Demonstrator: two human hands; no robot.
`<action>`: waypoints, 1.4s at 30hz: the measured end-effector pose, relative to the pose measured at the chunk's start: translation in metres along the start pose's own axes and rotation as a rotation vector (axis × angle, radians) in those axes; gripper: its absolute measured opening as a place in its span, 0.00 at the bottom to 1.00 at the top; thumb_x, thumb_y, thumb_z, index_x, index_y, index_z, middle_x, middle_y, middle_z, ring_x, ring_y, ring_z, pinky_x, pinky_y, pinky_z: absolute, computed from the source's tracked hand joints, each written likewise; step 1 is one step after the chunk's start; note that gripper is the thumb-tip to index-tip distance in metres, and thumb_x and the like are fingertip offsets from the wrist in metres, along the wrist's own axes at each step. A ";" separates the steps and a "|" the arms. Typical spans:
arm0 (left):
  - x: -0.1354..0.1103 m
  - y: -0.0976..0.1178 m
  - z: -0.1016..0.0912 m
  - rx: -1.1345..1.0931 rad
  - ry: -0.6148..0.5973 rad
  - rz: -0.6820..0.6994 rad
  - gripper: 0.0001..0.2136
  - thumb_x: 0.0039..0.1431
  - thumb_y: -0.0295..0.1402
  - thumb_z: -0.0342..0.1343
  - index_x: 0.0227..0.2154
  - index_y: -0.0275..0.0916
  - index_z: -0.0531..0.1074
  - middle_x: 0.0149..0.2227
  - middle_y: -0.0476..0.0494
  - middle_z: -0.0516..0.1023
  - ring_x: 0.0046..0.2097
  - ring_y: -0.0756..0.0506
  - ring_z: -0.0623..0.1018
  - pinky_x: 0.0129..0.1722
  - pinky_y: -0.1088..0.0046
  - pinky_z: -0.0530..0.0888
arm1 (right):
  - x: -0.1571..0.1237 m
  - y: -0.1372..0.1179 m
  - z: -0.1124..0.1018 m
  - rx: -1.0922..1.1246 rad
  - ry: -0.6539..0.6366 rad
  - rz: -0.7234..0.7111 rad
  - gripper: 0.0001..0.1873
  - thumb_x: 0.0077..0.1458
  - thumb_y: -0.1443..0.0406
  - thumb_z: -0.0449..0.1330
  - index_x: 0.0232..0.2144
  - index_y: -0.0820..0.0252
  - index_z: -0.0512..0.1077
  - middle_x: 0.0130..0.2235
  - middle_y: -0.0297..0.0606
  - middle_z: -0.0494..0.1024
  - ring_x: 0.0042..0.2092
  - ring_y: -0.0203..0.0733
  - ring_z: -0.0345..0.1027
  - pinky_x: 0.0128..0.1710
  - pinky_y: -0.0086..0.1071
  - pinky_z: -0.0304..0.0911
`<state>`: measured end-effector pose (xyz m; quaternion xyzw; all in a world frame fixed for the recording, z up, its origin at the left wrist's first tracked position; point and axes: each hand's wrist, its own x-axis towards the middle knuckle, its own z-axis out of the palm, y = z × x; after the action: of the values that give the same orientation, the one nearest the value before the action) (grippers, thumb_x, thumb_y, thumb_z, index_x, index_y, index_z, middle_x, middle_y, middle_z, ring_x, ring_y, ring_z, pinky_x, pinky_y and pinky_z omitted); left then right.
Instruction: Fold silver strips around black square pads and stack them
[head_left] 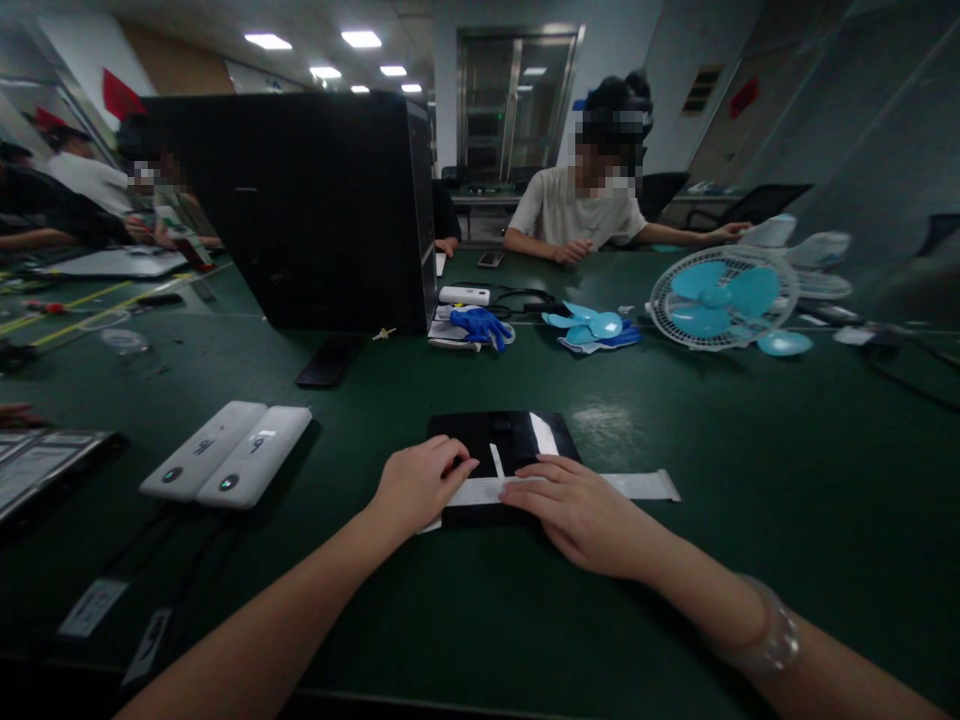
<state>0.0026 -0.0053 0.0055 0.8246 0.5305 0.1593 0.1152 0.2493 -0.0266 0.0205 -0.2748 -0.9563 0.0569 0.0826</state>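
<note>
In front of me a flat black object (469, 432), like a thin box or panel, lies on the table. A white flat ribbon cable (637, 486) crosses it and runs past its right side to a wider end. My left hand (420, 482) rests at the left part of the black object, fingers curled and thumb against them; whatever they pinch is hidden. Over the middle of the ribbon cable, my right hand (589, 510) lies with its fingers stretched out, fingertips touching it. A narrow white strip (496, 460) stands out between the hands, and a white patch (543, 434) shows near the far right corner.
Two white power banks (255, 455) with cables lie left. A dark phone (328, 362), keys (384, 333), blue-white gloves (480, 328), light-blue fan blades (589, 324) and a caged fan (720, 298) sit farther back. A large black case (300, 215) blocks the view; a person (577, 205) sits opposite.
</note>
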 end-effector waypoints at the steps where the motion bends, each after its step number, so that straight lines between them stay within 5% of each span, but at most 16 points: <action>1: 0.000 0.000 0.000 0.003 0.008 0.008 0.12 0.65 0.43 0.46 0.37 0.43 0.72 0.32 0.51 0.72 0.31 0.50 0.71 0.27 0.74 0.63 | 0.000 0.000 0.000 0.004 -0.004 0.001 0.26 0.56 0.72 0.51 0.57 0.55 0.65 0.54 0.38 0.71 0.56 0.42 0.61 0.60 0.46 0.51; 24: 0.002 -0.008 0.000 -0.035 0.046 -0.034 0.10 0.63 0.40 0.49 0.36 0.42 0.73 0.27 0.52 0.70 0.27 0.50 0.69 0.24 0.75 0.64 | 0.000 -0.001 0.001 -0.028 0.005 0.074 0.24 0.60 0.67 0.50 0.59 0.50 0.63 0.57 0.35 0.68 0.57 0.41 0.60 0.59 0.44 0.53; 28: 0.003 -0.011 0.001 -0.034 0.139 -0.011 0.09 0.62 0.38 0.50 0.36 0.43 0.73 0.35 0.48 0.74 0.37 0.46 0.73 0.36 0.67 0.71 | -0.003 0.010 0.005 -0.027 -0.008 0.154 0.29 0.59 0.56 0.54 0.62 0.49 0.58 0.64 0.37 0.58 0.63 0.47 0.51 0.61 0.48 0.49; 32: 0.006 -0.017 0.004 -0.027 0.266 0.012 0.07 0.61 0.36 0.52 0.39 0.44 0.73 0.48 0.47 0.73 0.52 0.42 0.70 0.56 0.54 0.63 | -0.004 0.020 0.010 0.010 -0.064 0.200 0.42 0.55 0.48 0.56 0.66 0.51 0.48 0.67 0.38 0.47 0.66 0.50 0.40 0.64 0.50 0.41; 42: 0.005 -0.022 0.014 0.028 0.210 -0.005 0.16 0.65 0.43 0.45 0.51 0.45 0.67 0.61 0.45 0.64 0.62 0.40 0.63 0.63 0.49 0.54 | 0.001 0.021 0.011 0.035 -0.083 0.199 0.42 0.54 0.48 0.55 0.66 0.51 0.48 0.67 0.37 0.47 0.67 0.49 0.38 0.65 0.48 0.36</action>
<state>-0.0088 0.0081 -0.0145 0.8035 0.5440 0.2369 0.0478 0.2569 -0.0085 0.0066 -0.3645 -0.9257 0.0926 0.0416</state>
